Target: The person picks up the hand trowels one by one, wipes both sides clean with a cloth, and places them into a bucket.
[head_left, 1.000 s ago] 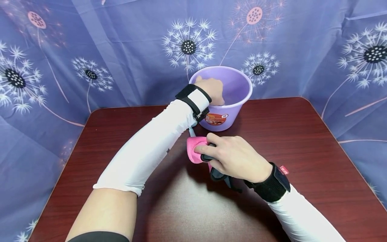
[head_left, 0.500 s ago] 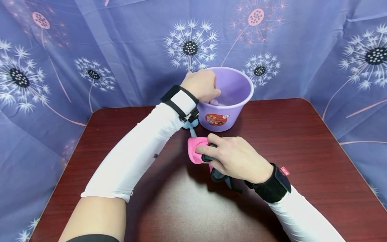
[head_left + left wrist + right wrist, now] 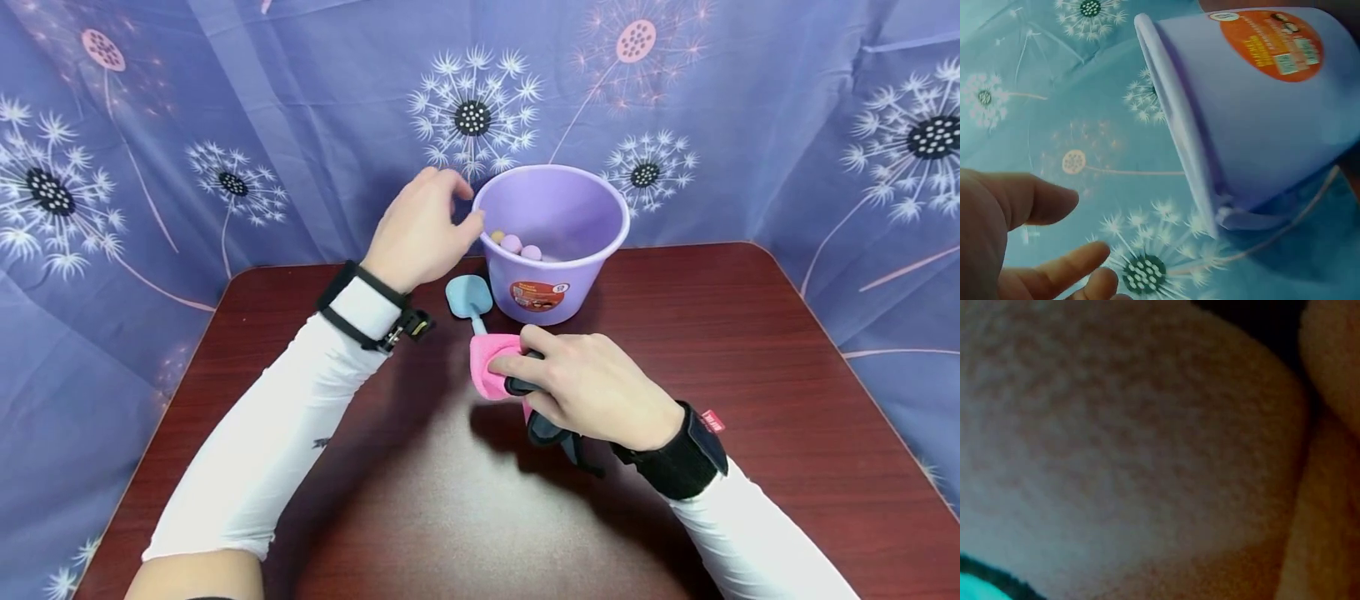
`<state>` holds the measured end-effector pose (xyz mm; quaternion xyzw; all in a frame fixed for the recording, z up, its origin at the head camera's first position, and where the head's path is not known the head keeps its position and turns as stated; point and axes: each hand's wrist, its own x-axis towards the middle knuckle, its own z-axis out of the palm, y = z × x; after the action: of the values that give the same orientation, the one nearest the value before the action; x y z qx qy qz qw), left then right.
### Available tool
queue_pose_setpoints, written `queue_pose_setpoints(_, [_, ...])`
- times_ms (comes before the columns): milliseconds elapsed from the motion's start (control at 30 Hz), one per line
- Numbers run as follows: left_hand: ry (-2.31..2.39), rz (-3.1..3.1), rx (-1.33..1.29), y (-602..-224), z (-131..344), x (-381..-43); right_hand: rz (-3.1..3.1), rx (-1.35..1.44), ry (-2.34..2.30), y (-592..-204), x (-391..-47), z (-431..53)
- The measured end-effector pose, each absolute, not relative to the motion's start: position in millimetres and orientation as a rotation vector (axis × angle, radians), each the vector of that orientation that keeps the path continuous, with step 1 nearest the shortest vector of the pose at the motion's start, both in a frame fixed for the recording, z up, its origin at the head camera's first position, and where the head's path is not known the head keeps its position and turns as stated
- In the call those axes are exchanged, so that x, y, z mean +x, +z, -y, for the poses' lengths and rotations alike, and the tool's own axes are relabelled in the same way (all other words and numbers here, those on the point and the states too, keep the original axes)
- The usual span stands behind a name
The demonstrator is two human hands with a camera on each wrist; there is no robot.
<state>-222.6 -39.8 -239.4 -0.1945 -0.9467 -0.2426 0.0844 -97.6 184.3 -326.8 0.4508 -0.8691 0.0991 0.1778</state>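
while left hand is spread, right hand gripping one pink item, three balls in one bucket

On your table, the bucket holds balls, with the shovel left of it and the curtain behind.
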Motion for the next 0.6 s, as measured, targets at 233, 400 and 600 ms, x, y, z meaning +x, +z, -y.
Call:
queue_pose_setpoints(233, [-0.842, 2.849, -0.485, -275, 68, -213, 2.483, 1.232, 0.308, -320, -101, -194])
queue_pose_setpoints(400, [-0.851, 2.924, -0.443, -308, 75, -212, 2.485, 1.184, 0.322, -317, -105, -202])
queue_pose_setpoints(600, [-0.813, 3.025, -0.406, -346, 69, -208, 2.509, 1.142, 0.322, -315, -111, -213])
